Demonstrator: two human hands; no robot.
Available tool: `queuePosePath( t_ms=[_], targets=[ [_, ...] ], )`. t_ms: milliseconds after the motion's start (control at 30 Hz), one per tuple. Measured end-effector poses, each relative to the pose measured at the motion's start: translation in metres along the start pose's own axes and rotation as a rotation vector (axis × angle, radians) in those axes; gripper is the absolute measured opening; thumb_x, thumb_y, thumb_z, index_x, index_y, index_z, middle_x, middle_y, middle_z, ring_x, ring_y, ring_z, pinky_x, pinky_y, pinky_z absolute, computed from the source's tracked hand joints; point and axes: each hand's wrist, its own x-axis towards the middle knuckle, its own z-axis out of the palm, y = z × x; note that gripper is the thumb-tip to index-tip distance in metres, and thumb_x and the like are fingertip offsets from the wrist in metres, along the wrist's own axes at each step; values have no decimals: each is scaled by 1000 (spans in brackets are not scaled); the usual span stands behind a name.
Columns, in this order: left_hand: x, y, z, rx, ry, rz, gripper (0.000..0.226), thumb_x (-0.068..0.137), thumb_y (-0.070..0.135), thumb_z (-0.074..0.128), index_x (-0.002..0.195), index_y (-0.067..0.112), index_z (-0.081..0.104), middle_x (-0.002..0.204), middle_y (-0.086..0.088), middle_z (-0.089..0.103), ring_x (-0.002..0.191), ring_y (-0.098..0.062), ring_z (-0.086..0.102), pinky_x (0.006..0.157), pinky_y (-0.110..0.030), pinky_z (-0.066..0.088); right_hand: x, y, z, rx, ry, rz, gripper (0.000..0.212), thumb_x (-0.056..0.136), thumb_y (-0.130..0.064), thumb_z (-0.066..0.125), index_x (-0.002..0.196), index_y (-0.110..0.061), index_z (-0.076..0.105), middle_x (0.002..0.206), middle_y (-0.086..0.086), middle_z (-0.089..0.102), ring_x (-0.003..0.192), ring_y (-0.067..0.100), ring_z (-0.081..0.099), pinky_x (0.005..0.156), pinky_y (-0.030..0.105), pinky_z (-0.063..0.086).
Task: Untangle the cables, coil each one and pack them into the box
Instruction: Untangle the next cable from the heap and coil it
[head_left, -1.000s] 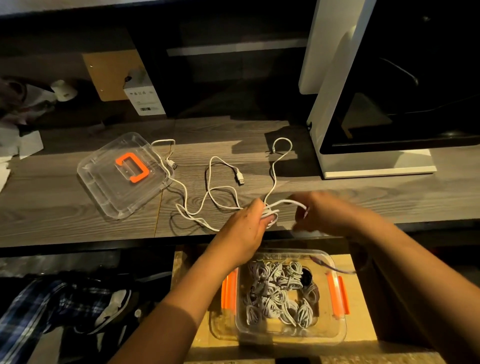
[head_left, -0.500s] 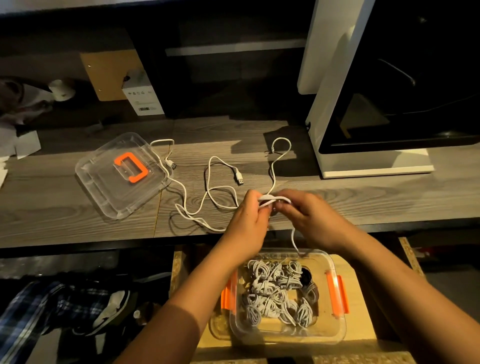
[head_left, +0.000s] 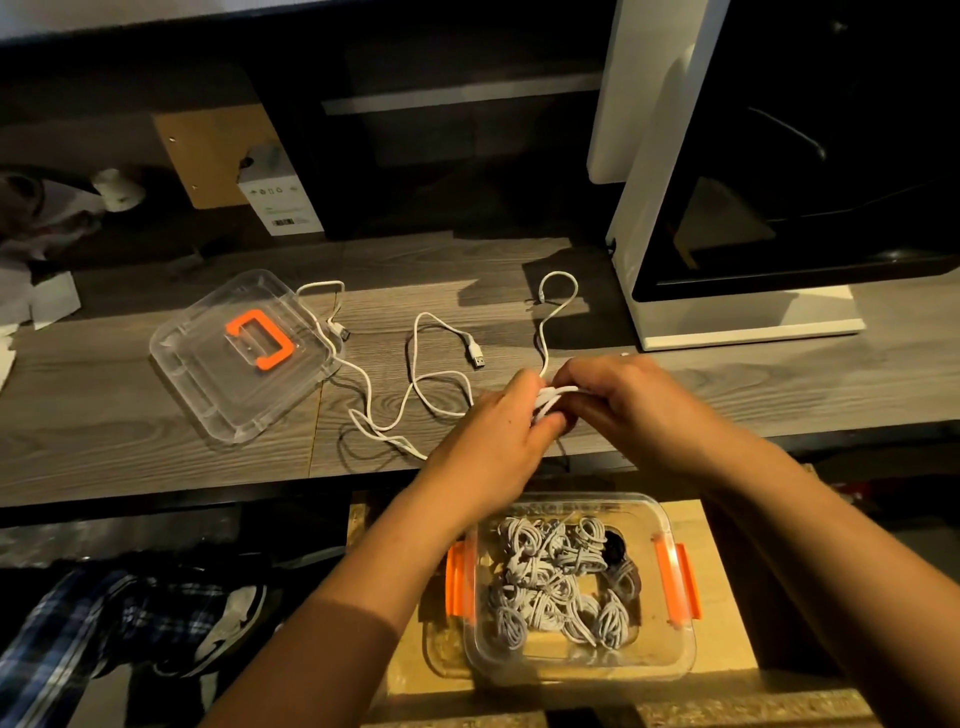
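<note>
While both hands meet over the front edge of the table (head_left: 104, 415), the rest lies as follows, from the left side of the frame. At the far left edge there are some papers (head_left: 47, 306), and in the lower left corner a checked cloth (head_left: 78, 639) with a shoe (head_left: 234, 623) beside it. On the table at left of centre lies the clear lid (head_left: 218, 374), flat, with its orange handle (head_left: 258, 340) up. Behind it, in the upper left, a white carton (head_left: 280, 202) stands upright. Just right of the lid the loose cables (head_left: 363, 379) wander over the wood. One plug is touching the lid's edge and another lies near the centre. I cannot tell how many separate cables they are.

At the centre the left hand (head_left: 498, 441) has its fingers curled around a small bundle of the white cable (head_left: 550, 397). The right hand (head_left: 628, 410), touching it from the other side, pinches the same bundle with thumb and fingers. One free end of this cable rises from the hands and makes a hook shape toward the upper centre.

Below the hands, in the lower centre, the open box (head_left: 670, 649) sits on a wooden board (head_left: 727, 623). It has orange clasps (head_left: 680, 582) on two sides and holds many grey-white coils (head_left: 550, 582). At the upper right a white machine (head_left: 639, 208) with a dark inside stands on the table.
</note>
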Motion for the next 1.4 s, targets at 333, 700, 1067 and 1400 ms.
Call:
queuePosePath(
  t_ms=[333,700,1067,1400],
  targets=[
    [-11,-17,25,-398,109,50,27,93,36,36,85,10,38,66,4,39,54,-8,37,52,-33,32,3,7,-10,465,-104,150,9,85,-15,62,86,-16,72,58,-8,60,51,1,50,49,13,37],
    [3,21,45,-1014,374,61,24,91,35,39,82,13,43,52,8,44,37,-2,32,37,-14,25,6,4,7,1147,58,411,21,87,-25,53,85,-15,71,57,2,42,46,6,34,40,15,27],
    [29,-4,35,-320,868,-334,25,101,23,35,92,4,50,86,-12,56,84,-31,54,60,-25,21,10,-17,41,231,-108,213,23,96,-13,40,114,-11,55,104,9,64,95,25,60,82,43,48],
    [43,-27,45,-726,606,-542,24,101,26,33,104,9,50,105,-13,57,92,-25,51,78,-31,38,8,-20,35,-361,-217,41,21,99,-16,39,103,-11,59,85,4,52,69,18,48,62,30,38]
  ],
)
